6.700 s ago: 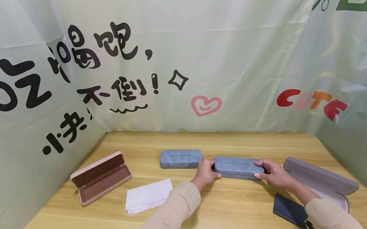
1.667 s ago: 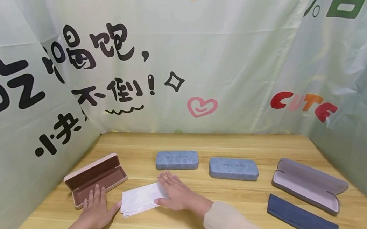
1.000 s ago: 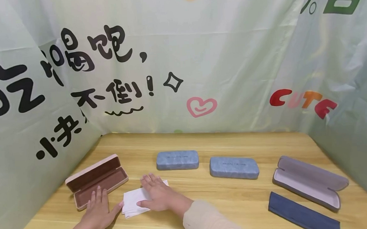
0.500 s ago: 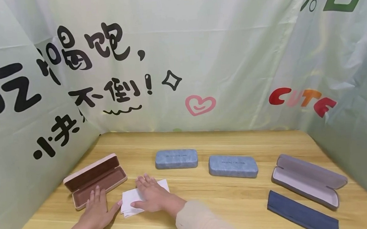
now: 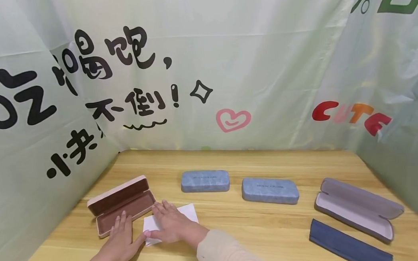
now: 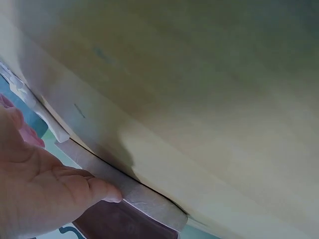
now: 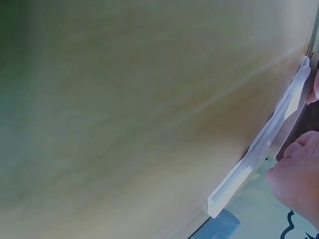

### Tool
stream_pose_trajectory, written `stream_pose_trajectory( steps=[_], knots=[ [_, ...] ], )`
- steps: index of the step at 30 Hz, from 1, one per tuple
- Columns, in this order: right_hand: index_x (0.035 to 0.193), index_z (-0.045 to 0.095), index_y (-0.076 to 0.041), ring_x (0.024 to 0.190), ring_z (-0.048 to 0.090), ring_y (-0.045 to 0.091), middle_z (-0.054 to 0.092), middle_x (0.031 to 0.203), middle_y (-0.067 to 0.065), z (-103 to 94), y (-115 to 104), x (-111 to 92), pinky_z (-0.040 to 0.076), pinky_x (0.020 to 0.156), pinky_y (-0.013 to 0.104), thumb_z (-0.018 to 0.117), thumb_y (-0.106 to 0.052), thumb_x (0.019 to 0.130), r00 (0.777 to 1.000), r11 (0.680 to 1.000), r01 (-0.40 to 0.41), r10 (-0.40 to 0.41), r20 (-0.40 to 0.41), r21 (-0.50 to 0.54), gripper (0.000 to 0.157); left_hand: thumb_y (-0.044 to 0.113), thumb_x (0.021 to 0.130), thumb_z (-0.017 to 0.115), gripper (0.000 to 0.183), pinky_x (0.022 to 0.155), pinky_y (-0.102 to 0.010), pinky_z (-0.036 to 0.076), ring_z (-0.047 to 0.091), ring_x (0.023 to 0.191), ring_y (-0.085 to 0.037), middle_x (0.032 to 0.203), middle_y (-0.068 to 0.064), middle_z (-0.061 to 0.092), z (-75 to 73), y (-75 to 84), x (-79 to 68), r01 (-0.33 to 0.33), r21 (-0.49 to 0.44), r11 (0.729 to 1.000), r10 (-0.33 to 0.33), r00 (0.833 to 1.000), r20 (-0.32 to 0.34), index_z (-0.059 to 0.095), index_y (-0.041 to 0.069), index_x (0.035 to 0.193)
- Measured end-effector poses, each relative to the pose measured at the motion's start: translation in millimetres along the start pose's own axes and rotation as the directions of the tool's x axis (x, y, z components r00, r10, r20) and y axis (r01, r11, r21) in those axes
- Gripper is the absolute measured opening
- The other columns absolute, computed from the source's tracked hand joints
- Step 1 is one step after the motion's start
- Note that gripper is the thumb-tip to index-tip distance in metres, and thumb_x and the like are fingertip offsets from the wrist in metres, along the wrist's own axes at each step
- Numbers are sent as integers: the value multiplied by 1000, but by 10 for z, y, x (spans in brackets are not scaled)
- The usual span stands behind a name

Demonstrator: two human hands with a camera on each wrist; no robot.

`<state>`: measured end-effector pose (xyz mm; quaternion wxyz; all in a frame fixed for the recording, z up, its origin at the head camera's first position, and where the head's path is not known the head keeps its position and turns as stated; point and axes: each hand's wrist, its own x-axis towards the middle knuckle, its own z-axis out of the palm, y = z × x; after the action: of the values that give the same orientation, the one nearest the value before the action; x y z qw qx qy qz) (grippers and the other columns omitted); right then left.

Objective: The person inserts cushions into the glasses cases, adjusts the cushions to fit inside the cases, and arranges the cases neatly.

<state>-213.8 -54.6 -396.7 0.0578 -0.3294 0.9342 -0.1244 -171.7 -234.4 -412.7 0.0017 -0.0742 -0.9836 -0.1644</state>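
Observation:
An open pink glasses case (image 5: 127, 209) with a brown lining stands at the left of the table. My left hand (image 5: 120, 245) has straight fingers over its near edge, with the thumb at the left corner of a folded white cloth (image 5: 189, 214). Palm down, my right hand (image 5: 173, 223) lies over that cloth and hides its middle; its fingertips reach the case's right corner. The left wrist view shows my left hand (image 6: 45, 194) against the case wall (image 6: 149, 204). In the right wrist view the cloth (image 7: 254, 154) appears edge-on beside my right hand (image 7: 299, 172).
Two closed blue glasses cases, one (image 5: 205, 181) at centre back and one (image 5: 270, 190) further right, rest on the wooden table (image 5: 255, 239). At right sit an open grey glasses case (image 5: 357, 209) and a navy folded cloth (image 5: 348, 241). Printed curtains (image 5: 263, 71) enclose the back and sides.
Earlier both hands held the right blue case; they then moved left to the pink case and white cloth. Since half a second ago, my left hand and the pink case have shifted right, closer to the cloth.

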Motion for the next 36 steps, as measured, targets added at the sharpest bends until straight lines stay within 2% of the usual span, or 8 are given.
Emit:
stream_pose_trajectory(
  steps=[9,16,26,30,36],
  knots=[
    [147,26,-11,144,16,22,22,155,2,-12,42,23,20,116,32,36,-61,91,1000,999,-25,26,18,-20,75,52,92,45,86,103,-67,20,12,130,-58,142,-42,14,-5,13,0,-29,-9,1000,29,1000,-9,27,-20,134],
    [147,25,-11,144,16,21,22,154,2,-12,116,25,19,116,34,37,-57,93,998,999,-36,37,41,-14,72,49,92,47,81,104,-65,20,14,132,-56,144,-39,17,-1,21,27,-82,-37,996,81,997,-5,29,-18,135],
    [144,33,-11,144,17,21,26,153,1,-46,236,-15,18,117,35,40,-53,93,997,997,-70,71,26,-23,66,45,93,48,75,105,-64,21,19,133,-53,144,-35,23,-11,73,95,-130,-17,991,129,991,-22,34,-15,134],
    [144,34,-11,144,16,20,27,153,1,-69,283,-47,17,117,35,42,-50,94,997,996,-77,78,25,-41,64,44,93,48,74,105,-65,20,19,133,-53,145,-35,23,3,46,93,-134,10,991,134,990,-33,34,-15,135],
    [144,35,-11,144,18,21,29,152,1,-122,350,-103,18,117,33,43,-49,94,997,995,-73,75,31,-67,63,43,92,50,74,105,-64,20,18,134,-53,146,-34,22,29,-28,104,-160,-13,987,159,986,-54,33,-14,136]
  ],
)
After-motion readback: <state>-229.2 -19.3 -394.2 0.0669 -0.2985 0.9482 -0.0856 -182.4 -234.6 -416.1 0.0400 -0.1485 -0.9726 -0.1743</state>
